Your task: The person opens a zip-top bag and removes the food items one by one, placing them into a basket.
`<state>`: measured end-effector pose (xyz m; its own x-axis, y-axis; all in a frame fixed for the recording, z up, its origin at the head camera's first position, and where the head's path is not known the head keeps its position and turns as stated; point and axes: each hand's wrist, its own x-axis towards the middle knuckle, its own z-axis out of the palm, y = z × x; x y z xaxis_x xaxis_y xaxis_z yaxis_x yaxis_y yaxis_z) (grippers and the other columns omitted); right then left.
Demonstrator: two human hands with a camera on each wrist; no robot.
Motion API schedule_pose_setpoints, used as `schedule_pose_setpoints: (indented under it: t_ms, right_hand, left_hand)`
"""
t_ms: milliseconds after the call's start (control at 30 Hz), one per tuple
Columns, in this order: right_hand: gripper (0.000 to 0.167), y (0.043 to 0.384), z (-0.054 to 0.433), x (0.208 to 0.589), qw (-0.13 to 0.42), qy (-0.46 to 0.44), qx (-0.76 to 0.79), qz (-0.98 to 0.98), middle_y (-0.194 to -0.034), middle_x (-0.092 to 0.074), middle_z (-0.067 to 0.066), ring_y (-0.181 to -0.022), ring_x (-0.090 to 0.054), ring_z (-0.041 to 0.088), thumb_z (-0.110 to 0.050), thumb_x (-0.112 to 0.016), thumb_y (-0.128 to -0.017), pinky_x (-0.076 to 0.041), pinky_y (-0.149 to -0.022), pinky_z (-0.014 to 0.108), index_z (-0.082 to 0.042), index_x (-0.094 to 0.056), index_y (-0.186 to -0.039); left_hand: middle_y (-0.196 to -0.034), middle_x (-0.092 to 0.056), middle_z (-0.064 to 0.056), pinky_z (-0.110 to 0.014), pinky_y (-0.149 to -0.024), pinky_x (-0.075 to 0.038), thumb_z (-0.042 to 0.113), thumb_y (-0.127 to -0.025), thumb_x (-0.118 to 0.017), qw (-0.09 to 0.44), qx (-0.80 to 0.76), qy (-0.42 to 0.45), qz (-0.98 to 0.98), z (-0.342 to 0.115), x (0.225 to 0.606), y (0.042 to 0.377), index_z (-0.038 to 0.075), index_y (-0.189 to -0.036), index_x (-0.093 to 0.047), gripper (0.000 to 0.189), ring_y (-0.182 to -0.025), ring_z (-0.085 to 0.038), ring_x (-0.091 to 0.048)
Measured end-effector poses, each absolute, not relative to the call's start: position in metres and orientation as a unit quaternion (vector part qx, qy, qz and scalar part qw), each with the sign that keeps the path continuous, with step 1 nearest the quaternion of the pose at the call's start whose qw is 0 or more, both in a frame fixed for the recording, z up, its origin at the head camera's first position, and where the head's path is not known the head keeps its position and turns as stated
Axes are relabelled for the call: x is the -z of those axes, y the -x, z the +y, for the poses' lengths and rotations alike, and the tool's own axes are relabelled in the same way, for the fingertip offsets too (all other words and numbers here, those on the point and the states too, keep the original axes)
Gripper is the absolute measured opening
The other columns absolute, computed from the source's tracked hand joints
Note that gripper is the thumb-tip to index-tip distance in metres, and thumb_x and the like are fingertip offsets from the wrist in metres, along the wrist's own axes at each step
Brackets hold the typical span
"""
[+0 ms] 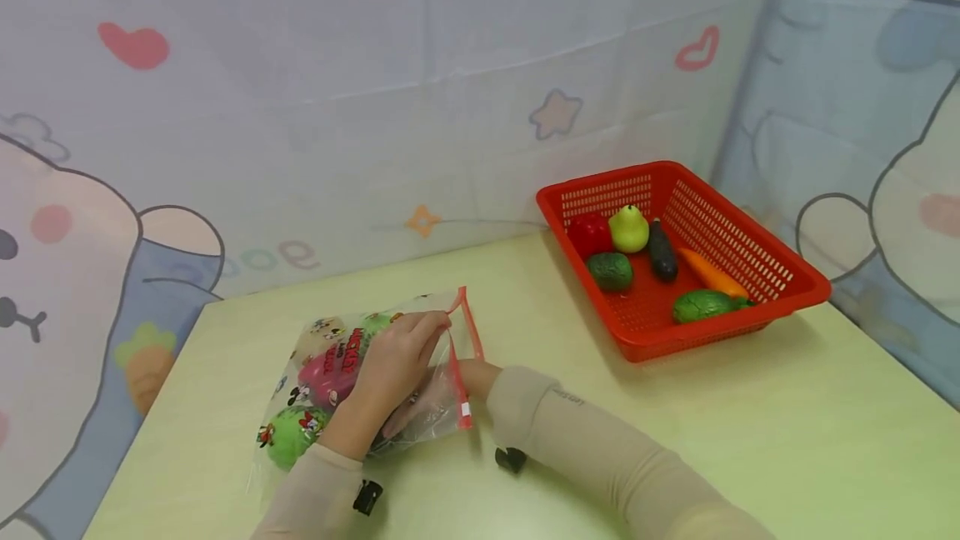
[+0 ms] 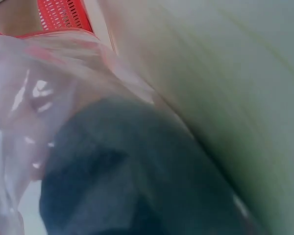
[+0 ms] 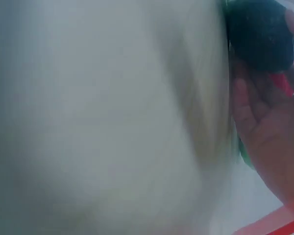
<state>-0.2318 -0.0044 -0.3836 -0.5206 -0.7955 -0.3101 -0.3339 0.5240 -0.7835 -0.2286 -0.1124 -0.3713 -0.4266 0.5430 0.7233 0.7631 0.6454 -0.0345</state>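
Observation:
A clear zip bag (image 1: 438, 432) with a red zip edge and cartoon prints lies on the table, its mouth to the right. My left hand (image 1: 397, 361) pinches the upper layer near the mouth. My right hand (image 3: 279, 127) is inside the bag, its thumb and fingers around a dark green rounded vegetable (image 3: 262, 36) whose exact kind is unclear. Through the plastic show a light green round item (image 1: 288, 438) and a pink item (image 1: 322, 377). In the left wrist view a large dark shape (image 2: 108, 171) is blurred behind the plastic.
A red basket (image 1: 633, 344) stands at the right, holding a red pepper (image 1: 590, 233), a pear (image 1: 629, 232), an eggplant (image 1: 662, 252), a carrot (image 1: 712, 275), a dark green item (image 1: 610, 272) and a green melon-like item (image 1: 705, 305). A printed cloth (image 1: 360, 107) hangs behind the table.

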Motion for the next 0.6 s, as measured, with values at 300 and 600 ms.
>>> schedule_pose_setpoints:
  t_ms: [300,600]
  right_hand:
    - [0.052,0.248,0.013,0.395,0.297,0.375,0.315,0.820,-0.127,-0.052,-0.004,-0.108,-0.047,0.002,-0.027,-0.066,-0.084,-0.037,-0.096,0.016,-0.009,-0.047,-0.128]
    - [0.045,0.251,0.047,0.397,0.185,0.382,0.292,0.857,-0.116,-0.058,0.007,-0.101,-0.052,0.012,-0.017,-0.062,-0.085,-0.040,-0.097,0.022,-0.004,-0.045,-0.125]
  left_hand:
    - [-0.092,-0.068,-0.005,-0.035,-0.067,-0.055,0.008,-0.081,-0.067,0.326,0.157,0.384,-0.849,-0.117,0.367,0.228,0.013,-0.100,-0.061,0.021,-0.083,-0.021,-0.065]
    - [-0.094,-0.067,-0.005,-0.034,-0.071,-0.055,0.004,-0.080,-0.068,0.305,0.165,0.382,-0.857,-0.121,0.369,0.226,0.013,-0.100,-0.061,0.023,-0.086,-0.021,-0.065]
